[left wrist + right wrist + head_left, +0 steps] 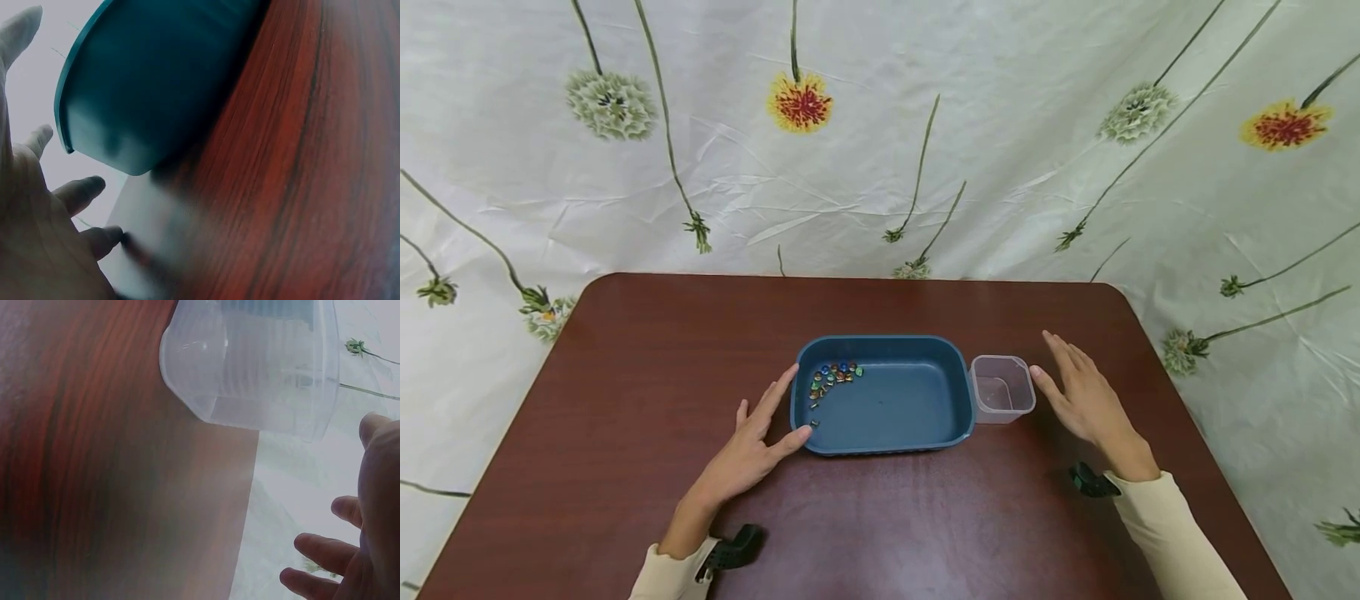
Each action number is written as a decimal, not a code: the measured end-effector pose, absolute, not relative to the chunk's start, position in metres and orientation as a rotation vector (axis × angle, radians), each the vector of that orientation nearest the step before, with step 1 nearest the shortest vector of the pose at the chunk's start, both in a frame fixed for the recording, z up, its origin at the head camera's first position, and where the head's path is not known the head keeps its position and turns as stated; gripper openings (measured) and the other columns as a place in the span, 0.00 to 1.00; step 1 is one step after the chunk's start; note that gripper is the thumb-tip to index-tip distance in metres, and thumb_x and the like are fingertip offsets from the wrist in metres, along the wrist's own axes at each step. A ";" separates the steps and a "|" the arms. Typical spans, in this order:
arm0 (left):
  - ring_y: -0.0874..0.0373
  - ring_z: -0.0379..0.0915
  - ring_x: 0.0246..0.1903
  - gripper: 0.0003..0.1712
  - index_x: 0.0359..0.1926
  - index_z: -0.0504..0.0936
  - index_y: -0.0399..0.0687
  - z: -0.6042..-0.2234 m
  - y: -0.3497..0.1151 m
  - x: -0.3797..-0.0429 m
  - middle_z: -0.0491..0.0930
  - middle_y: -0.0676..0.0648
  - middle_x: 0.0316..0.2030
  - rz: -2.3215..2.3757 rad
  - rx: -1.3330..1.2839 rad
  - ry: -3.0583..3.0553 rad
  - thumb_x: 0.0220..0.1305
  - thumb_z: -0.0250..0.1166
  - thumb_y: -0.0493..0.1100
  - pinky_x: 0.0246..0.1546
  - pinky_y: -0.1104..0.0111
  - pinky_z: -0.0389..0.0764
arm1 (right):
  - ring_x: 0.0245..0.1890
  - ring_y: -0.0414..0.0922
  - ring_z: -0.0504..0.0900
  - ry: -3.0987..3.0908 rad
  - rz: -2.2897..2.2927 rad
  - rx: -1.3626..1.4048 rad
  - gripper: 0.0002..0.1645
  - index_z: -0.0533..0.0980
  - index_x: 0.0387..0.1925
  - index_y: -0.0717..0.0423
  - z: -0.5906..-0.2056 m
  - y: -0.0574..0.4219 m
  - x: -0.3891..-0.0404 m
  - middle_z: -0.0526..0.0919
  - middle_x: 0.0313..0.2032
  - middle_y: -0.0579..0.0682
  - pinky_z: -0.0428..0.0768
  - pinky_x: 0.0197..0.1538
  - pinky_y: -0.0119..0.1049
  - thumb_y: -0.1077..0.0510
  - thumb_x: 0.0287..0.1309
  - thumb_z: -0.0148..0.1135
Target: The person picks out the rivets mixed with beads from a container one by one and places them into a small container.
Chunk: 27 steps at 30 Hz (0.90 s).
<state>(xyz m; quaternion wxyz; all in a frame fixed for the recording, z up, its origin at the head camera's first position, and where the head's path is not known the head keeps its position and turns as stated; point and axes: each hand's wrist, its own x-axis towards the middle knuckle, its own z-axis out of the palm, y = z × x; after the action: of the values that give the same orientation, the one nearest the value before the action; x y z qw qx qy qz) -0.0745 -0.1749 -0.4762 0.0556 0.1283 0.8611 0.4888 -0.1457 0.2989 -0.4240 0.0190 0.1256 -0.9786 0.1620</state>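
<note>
A blue rectangular tray (895, 417) stands on the table, with several small shiny colored beads or stones (838, 372) gathered at its left end. Against its right side is a clear plastic container (1002, 388), in which nothing shows. My left hand (748, 454) is spread at the tray's left end, fingertips and thumb right at the rim; it grips nothing. To the right of the clear container, my right hand (1082, 400) hovers with fingers extended, thumb tip close to the container's side. The right wrist view shows that hand's fingers (325, 553) apart from the container's wall.
The dark reddish-brown wooden table (880, 525) has rounded far corners. Behind it hangs a pale cloth (850, 183) printed with flowers. Each wrist carries a black strap device, the left one (741, 546) close over the tabletop.
</note>
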 end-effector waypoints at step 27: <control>0.36 0.35 0.78 0.55 0.80 0.46 0.66 -0.482 -0.176 -0.073 0.58 0.42 0.76 1.461 0.441 2.642 0.62 0.72 0.54 0.68 0.31 0.26 | 0.72 0.66 0.60 -3.049 0.537 0.512 0.39 0.55 0.78 0.56 -0.412 0.273 -0.152 0.61 0.74 0.63 0.60 0.70 0.65 0.43 0.75 0.51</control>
<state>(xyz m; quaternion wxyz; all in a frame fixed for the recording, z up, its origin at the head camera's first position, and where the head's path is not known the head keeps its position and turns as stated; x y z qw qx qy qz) -0.0726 -0.1763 -0.4822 0.0452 0.1444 0.8650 0.4784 -0.1517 0.2732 -0.4117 0.0017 0.1631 -0.9716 0.1712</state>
